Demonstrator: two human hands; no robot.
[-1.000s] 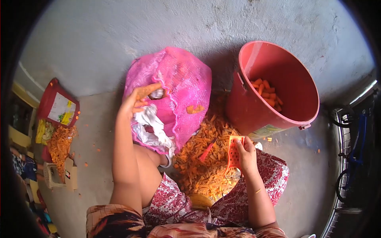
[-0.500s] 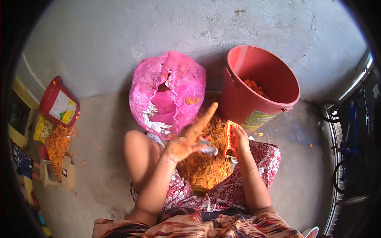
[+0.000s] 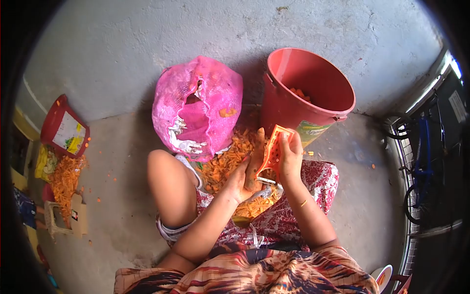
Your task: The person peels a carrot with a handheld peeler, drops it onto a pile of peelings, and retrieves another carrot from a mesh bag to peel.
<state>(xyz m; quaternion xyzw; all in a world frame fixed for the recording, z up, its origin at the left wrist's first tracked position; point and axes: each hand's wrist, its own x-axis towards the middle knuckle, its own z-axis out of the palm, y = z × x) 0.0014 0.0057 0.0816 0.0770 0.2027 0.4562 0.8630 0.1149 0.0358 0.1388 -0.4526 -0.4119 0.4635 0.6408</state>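
My left hand (image 3: 243,179) grips a carrot (image 3: 256,156) that points up and away from me. My right hand (image 3: 291,158) holds an orange peeler (image 3: 273,149) against the carrot's right side. Both hands hover over a heap of orange carrot peelings (image 3: 226,162) on the floor between my knees. A pink mesh sack (image 3: 198,108) lies open just beyond the peelings. A red bucket (image 3: 307,98) with several peeled carrots inside stands to the sack's right.
A red packet (image 3: 63,127) and another heap of carrot peelings (image 3: 63,179) lie at the left with a small cardboard box (image 3: 73,218). A bicycle (image 3: 423,166) stands against the right edge. The floor is bare grey concrete.
My left hand pulled a carrot out of the pink sack and brought it down to my right hand; the peeler now rests against it. The view shifted slightly.
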